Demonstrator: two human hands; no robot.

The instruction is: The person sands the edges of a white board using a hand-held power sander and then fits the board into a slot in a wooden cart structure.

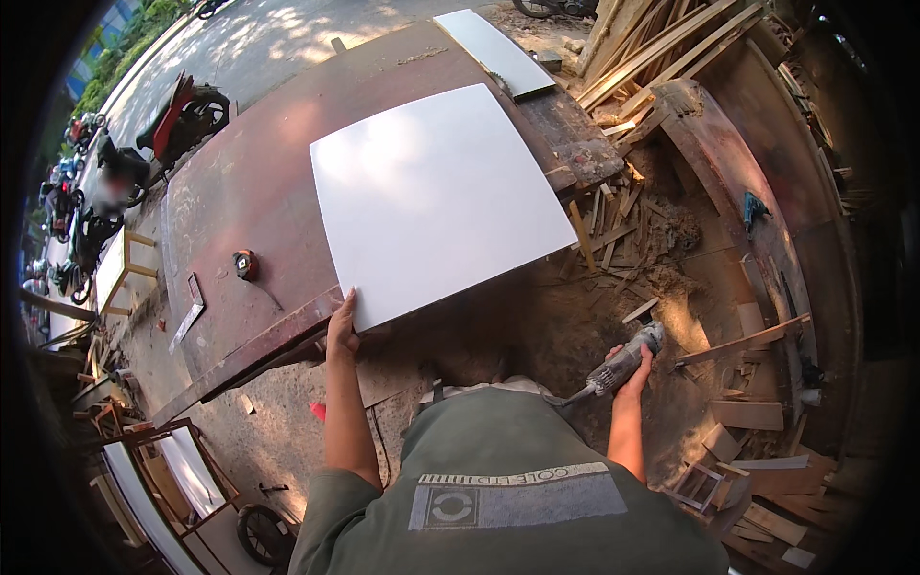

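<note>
A large white panel lies on the reddish-brown worktable, with its near edge sticking out past the table's front. My left hand grips that panel at its near left corner, the thumb on top and the other fingers hidden beneath. Off to the right of the table, my right hand is wrapped round a grey angle grinder. The grinder's disc end points away from me, apart from the panel, and its cord trails back towards my body.
On the table's left lie a tape measure and a try square. Another white board rests at the far edge. Wood scraps litter the ground at right, below stacked planks. A teal power tool sits on the right-hand bench.
</note>
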